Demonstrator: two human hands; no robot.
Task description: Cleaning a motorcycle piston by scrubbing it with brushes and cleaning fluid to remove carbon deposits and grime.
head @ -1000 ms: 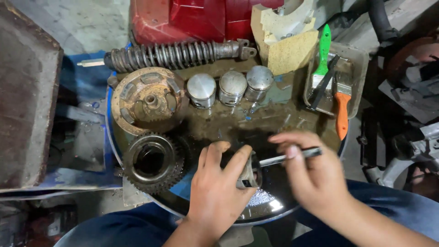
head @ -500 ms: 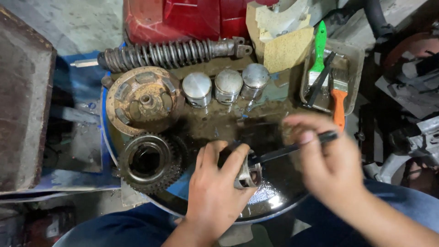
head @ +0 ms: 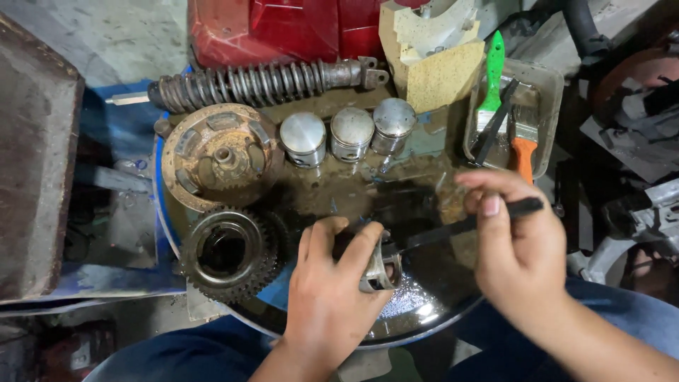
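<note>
My left hand (head: 332, 286) grips a dirty metal piston (head: 376, 265), holding it on its side over the oily blue drum top (head: 417, 311). My right hand (head: 520, 247) holds a thin black tool (head: 460, 225) by its handle; the tool's far end points into the open end of the piston. Both hands work near the front edge of the drum, above my blue-trousered knees.
Three clean pistons (head: 350, 134) stand in a row behind. A rusty clutch plate (head: 219, 159) and a toothed gear (head: 228, 251) lie to the left, a coil shock absorber (head: 262, 81) at the back. A tray (head: 548, 88) with brushes (head: 522, 145) sits at the right.
My right hand has drawn the black tool outward to the right, then settled with its tip still at the piston. My left hand has kept the piston in place.
</note>
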